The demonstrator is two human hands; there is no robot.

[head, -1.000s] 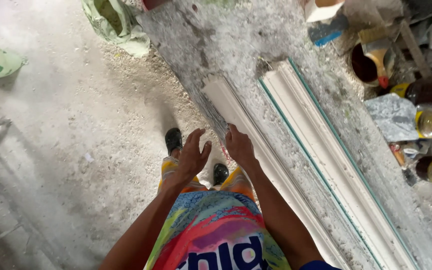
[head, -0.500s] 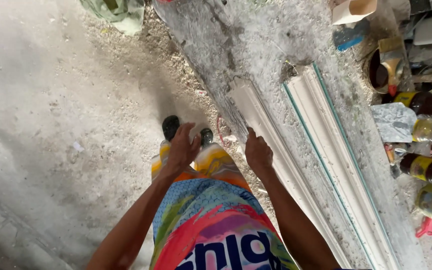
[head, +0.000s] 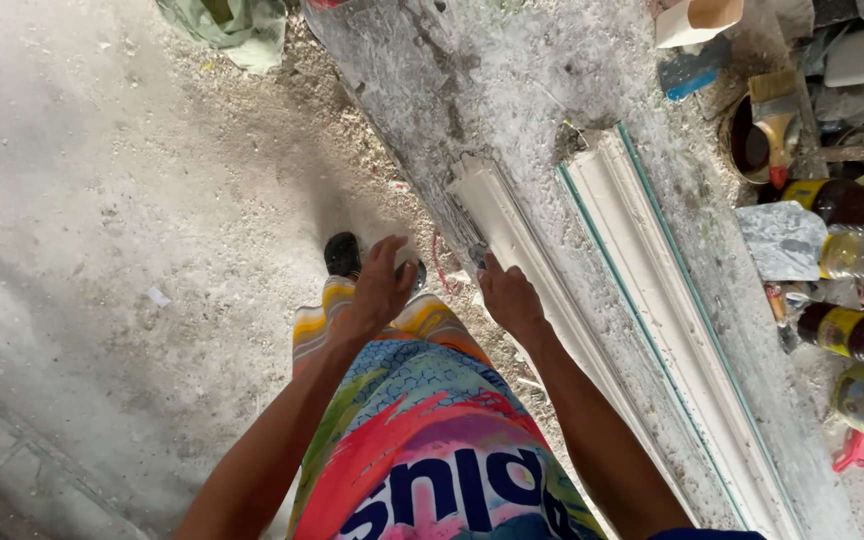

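The right hand (head: 510, 295) is pinching the near moulding (head: 512, 235) lying on the table (head: 472, 80) at its edge; the left hand (head: 380, 288) is hovering spread, holding nothing. One-handed, the long strip could tip off or snap.

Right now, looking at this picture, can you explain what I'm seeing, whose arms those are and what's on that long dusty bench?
The camera sits on a person's head and looks straight down, so the two bare arms are their own. The right hand rests on the near white moulding at the edge of the dusty bench. The left hand hangs open in the air, holding nothing. A second moulding with green edges lies alongside. At the far right are bottles, a brush in a tin and clutter. Below are a bright apron and the gritty floor.
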